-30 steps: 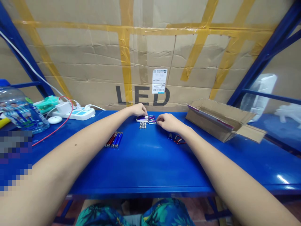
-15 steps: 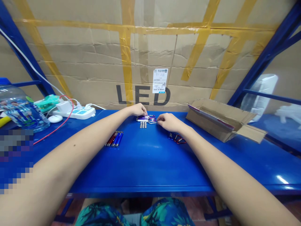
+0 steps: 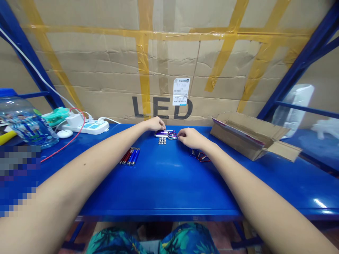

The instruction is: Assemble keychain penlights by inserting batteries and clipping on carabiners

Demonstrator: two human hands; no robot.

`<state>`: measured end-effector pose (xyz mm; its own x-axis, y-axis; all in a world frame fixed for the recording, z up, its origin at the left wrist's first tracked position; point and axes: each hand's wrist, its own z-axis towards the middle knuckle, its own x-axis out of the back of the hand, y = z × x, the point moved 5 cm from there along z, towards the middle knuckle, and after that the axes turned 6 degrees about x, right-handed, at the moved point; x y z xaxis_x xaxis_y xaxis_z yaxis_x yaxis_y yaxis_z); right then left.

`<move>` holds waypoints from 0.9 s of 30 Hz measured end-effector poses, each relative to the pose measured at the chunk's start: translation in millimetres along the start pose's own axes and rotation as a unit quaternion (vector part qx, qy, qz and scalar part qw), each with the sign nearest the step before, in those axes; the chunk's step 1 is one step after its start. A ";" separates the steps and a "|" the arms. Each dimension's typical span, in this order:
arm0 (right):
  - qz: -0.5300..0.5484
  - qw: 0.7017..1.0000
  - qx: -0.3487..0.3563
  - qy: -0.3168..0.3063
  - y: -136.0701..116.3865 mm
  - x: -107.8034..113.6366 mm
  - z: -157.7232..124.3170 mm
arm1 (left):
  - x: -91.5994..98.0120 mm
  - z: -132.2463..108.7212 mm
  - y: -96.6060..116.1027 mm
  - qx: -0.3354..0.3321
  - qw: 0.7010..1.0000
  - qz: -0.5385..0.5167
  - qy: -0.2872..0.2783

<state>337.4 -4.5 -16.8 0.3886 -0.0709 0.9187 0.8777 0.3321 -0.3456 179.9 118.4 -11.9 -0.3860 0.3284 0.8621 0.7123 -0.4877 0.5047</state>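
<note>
At the back of the table, a small stack of slim purple and silver metal tubes with carabiner clips (image 3: 164, 134) lies sideways. My left hand (image 3: 156, 124) is over its left end, fingers curled closed with the tips against the upper tube; what they pinch is hidden. Curled at the clip end is my right hand (image 3: 190, 137), thumb and fingertips together beside a silver carabiner (image 3: 172, 138); anything in them is too small to make out. Just in front, several small round silver button cells (image 3: 162, 140) stand in rows.
Red and blue metal tubes (image 3: 131, 156) lie side by side, left. Loose carabiners (image 3: 202, 157) are partly behind my right wrist. An open cardboard box (image 3: 235, 139) stands right. At left are a power strip (image 3: 96, 127), a red cable (image 3: 71, 141) and a plastic bottle (image 3: 29, 123).
The view has shifted slightly. The purple carabiner at the back of the stack, raised a little before, now shows lower. Both hands keep nearly the same place.
</note>
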 end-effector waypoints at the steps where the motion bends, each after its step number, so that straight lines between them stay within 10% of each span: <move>1: 0.001 1.000 0.000 0.000 0.6 -0.3 0.3 | 0.1 -0.3 -0.4 0.000 1.000 0.000 0.002; 7: 0.001 1.000 0.014 0.022 -5.3 5.6 -2.2 | 7.7 -8.9 -3.0 0.005 0.999 0.009 0.043; 13: 0.046 0.973 0.220 0.046 -78.9 -6.2 -21.5 | 30.8 -58.4 -7.8 -0.041 0.995 0.055 0.079; 20: -0.011 0.945 0.325 -0.040 -140.1 -47.5 -36.8 | 38.3 -131.0 -13.6 -0.028 0.996 0.067 -0.047; 27: -0.041 0.942 0.332 -0.022 -139.3 -56.0 -31.7 | 22.7 -136.9 -19.5 -0.009 0.992 0.080 -0.102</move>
<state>202.3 -76.5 -26.2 0.3027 -0.0873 0.9491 0.5292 0.8436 -0.0912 76.9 24.6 4.1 -0.1410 0.4019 0.9048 0.7435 -0.5605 0.3648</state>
